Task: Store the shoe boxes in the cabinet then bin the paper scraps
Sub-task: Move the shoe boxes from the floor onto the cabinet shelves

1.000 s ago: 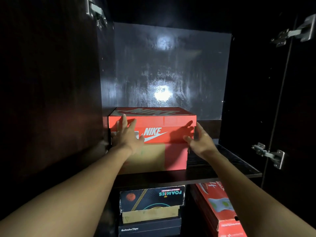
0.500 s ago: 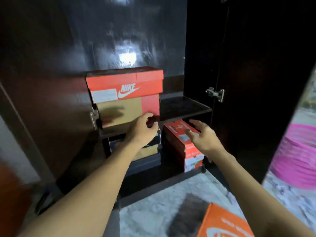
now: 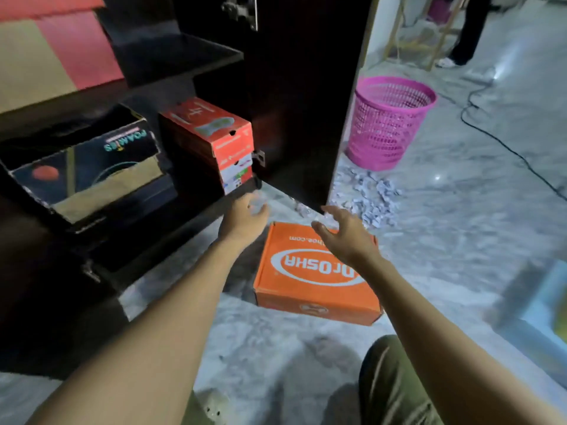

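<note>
One open cabinet [image 3: 171, 53] stands left, stored boxes [image 3: 211, 133] on its shelves. Your orange shoe box [image 3: 306, 289] lies on the floor [image 3: 460, 240] right of it, lid closed. Pink bin [image 3: 386, 124] stands far right; paper scraps [image 3: 371, 197] lie heaped on its near side. Your left hand [image 3: 245, 217] and right hand [image 3: 346, 234] hover at the box's far edge, fingers loosely spread, empty.

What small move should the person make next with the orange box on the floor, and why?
Probably lower both hands onto the sides of the orange box and grip it. It lies closed on the floor outside the cabinet, while the left hand and right hand hover open near its far end, holding nothing. The paper scraps can likely wait.
</note>
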`<move>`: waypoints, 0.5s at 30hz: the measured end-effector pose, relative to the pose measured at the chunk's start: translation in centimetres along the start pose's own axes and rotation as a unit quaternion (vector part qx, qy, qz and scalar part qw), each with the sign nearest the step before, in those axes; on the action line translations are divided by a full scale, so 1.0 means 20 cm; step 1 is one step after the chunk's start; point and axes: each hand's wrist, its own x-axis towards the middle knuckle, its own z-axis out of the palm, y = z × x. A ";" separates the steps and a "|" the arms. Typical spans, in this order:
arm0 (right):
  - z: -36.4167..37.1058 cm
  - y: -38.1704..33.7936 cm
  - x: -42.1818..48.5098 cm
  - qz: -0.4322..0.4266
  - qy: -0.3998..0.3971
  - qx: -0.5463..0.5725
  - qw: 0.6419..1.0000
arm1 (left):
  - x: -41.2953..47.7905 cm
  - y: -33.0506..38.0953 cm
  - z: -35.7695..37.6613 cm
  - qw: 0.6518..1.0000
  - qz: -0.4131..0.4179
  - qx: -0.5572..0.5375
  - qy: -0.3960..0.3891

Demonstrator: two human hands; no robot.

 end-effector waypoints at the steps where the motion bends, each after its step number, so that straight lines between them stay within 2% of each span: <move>1: 0.02 0.08 -0.03 0.023 -0.006 -0.009 1.000 | 0.00 -0.04 0.08 1.000 -0.019 0.000 -0.014; 6: 0.21 0.46 -0.16 0.136 -0.040 -0.016 0.990 | -0.05 -0.36 0.44 0.987 -0.138 -0.038 -0.068; 11: 0.37 0.69 -0.24 0.242 -0.043 -0.069 0.967 | 0.05 -0.88 0.74 0.967 -0.229 -0.022 -0.109; 15: 0.45 0.78 -0.26 0.292 -0.025 -0.088 0.952 | 0.00 -0.86 0.74 0.958 -0.259 0.002 -0.123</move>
